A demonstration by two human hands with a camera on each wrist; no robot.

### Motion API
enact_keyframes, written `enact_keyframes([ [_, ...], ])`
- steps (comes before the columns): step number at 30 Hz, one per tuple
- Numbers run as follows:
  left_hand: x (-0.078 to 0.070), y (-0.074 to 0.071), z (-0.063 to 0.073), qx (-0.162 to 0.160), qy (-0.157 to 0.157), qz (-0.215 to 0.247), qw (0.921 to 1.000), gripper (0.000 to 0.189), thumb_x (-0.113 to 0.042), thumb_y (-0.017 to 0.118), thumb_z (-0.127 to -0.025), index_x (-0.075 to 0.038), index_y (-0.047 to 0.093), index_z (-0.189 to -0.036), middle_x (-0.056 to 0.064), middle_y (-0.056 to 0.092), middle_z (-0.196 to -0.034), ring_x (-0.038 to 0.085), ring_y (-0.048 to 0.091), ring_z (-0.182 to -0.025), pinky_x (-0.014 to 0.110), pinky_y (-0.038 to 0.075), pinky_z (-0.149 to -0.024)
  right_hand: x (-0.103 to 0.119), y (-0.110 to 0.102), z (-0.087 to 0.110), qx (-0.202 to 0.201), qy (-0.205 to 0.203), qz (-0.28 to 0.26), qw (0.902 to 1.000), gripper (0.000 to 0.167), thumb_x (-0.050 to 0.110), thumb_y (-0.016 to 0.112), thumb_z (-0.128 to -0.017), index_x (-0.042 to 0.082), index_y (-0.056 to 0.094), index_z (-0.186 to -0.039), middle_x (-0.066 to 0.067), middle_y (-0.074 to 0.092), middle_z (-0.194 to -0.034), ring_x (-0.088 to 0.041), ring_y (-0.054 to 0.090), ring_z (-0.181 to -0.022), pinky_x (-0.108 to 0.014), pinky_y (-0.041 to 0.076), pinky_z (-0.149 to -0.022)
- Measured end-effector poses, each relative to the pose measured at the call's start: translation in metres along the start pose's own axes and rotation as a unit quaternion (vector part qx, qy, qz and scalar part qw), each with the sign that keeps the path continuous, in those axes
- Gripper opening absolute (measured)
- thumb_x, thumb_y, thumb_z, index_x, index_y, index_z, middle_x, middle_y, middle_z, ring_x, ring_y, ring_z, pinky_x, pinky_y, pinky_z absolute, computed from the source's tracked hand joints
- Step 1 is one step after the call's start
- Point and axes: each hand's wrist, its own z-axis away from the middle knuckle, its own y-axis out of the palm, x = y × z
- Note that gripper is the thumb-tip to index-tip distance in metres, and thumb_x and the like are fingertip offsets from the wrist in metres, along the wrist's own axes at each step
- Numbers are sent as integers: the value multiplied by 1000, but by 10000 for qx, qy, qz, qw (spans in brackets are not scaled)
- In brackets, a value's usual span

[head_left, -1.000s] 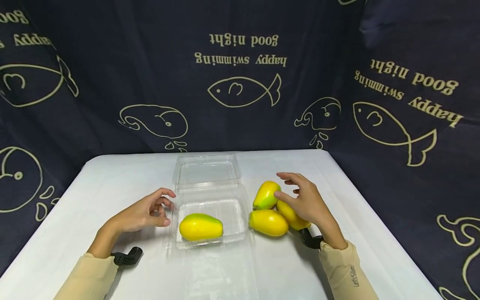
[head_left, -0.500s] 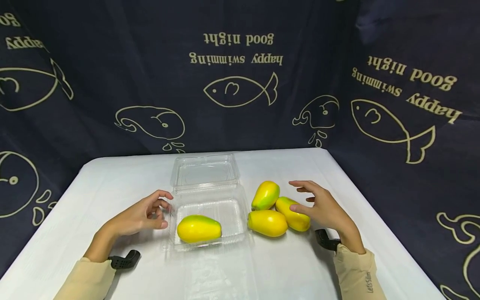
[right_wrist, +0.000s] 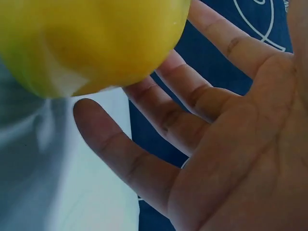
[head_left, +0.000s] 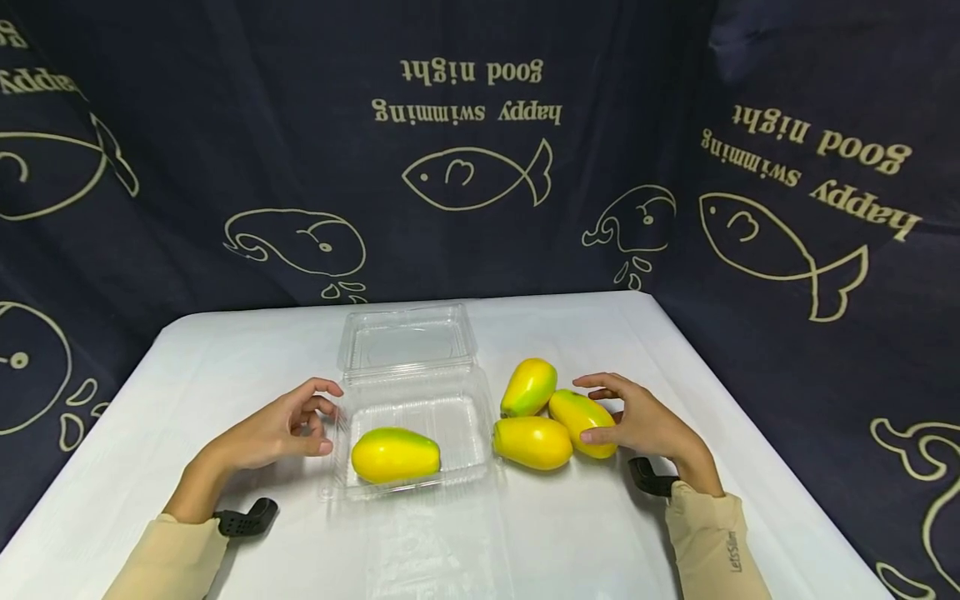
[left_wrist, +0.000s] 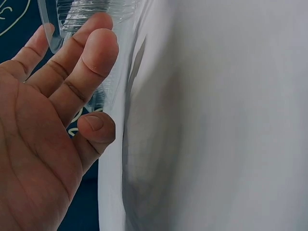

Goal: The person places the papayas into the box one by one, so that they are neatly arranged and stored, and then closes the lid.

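Observation:
A clear plastic clamshell container (head_left: 468, 454) lies opened on the table, its lid (head_left: 408, 337) folded toward the back. Inside its near part rests a yellow-green papaya (head_left: 395, 456). My left hand (head_left: 279, 429) stays at the container's left side, fingers loosely bent and fingertips right by the rim. To the right of the container lie a back papaya (head_left: 530, 387), a front papaya (head_left: 532, 442) and a right papaya (head_left: 581, 417). My right hand (head_left: 651, 427) is spread around the right papaya, its thumb overlapping the fruit in the head view. The right wrist view shows relaxed fingers (right_wrist: 166, 118) beside the yellow fruit (right_wrist: 106, 43).
A white cloth covers the table (head_left: 585, 533). Dark blue fabric (head_left: 465, 242) with fish drawings and lettering hangs behind and at the sides. Black camera mounts sit on both wrists, the left mount (head_left: 251, 518) close over the table.
My right hand first moved right and toward me, away from the back papaya, then slightly left to the right papaya. My left hand stays by the container. The head view shifts slightly.

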Motion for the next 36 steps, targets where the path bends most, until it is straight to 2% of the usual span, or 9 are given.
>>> enact_keyframes([
  [3, 1, 0, -1, -13, 6, -20, 10000, 68, -12, 77, -86, -8, 37, -140, 20, 61, -116, 22, 62, -75, 31, 45, -65, -2, 0, -1, 89, -31, 5, 10000, 77, 31, 90, -74, 15, 54, -140, -7, 52, -145, -39, 50, -132, -51, 50, -98],
  [11, 0, -2, 3, -41, 33, -10, 10000, 67, -11, 77, -87, -5, 37, -140, 21, 60, -114, 22, 61, -73, 31, 44, -64, -8, 3, -7, 185, -7, -38, 9998, 70, 32, 90, -73, 26, 58, -135, -2, 53, -144, -37, 51, -131, -47, 51, -95],
  [16, -2, -3, 5, -61, 46, -6, 10000, 67, -11, 77, -87, -5, 37, -140, 21, 61, -114, 21, 61, -73, 31, 44, -64, -9, 4, -7, 326, -118, 29, 9994, 65, 32, 88, -76, 24, 59, -134, -7, 53, -145, -40, 52, -129, -53, 49, -97],
  [21, -1, -2, 3, -25, -17, 42, 10000, 68, -12, 77, -87, -7, 36, -141, 22, 60, -115, 22, 61, -74, 31, 45, -66, -8, 4, -6, 424, -75, 33, 9991, 67, 31, 88, -76, 23, 58, -135, -7, 53, -145, -38, 53, -127, -47, 49, -95],
  [25, -1, 0, 0, 25, -12, 54, 10000, 68, -12, 76, -87, -8, 36, -142, 21, 61, -113, 24, 62, -74, 32, 45, -67, -9, 3, -4, 402, 31, 75, 9992, 69, 31, 90, -73, 26, 58, -134, -4, 53, -145, -35, 53, -125, -43, 48, -94],
  [30, -1, 0, -1, 38, -41, 83, 10000, 68, -11, 76, -87, -8, 36, -142, 21, 63, -112, 25, 62, -74, 31, 46, -67, -9, 4, -3, 340, -37, 73, 9994, 68, 30, 89, -74, 26, 58, -134, -4, 54, -143, -35, 53, -123, -44, 48, -92],
  [36, -1, 0, 1, 60, -65, 185, 9998, 70, -13, 77, -86, -7, 35, -142, 22, 61, -117, 24, 62, -73, 31, 46, -67, -7, 6, -3, 125, -25, 257, 9996, 67, 30, 90, -73, 27, 60, -133, -2, 55, -141, -31, 53, -121, -41, 49, -89],
])
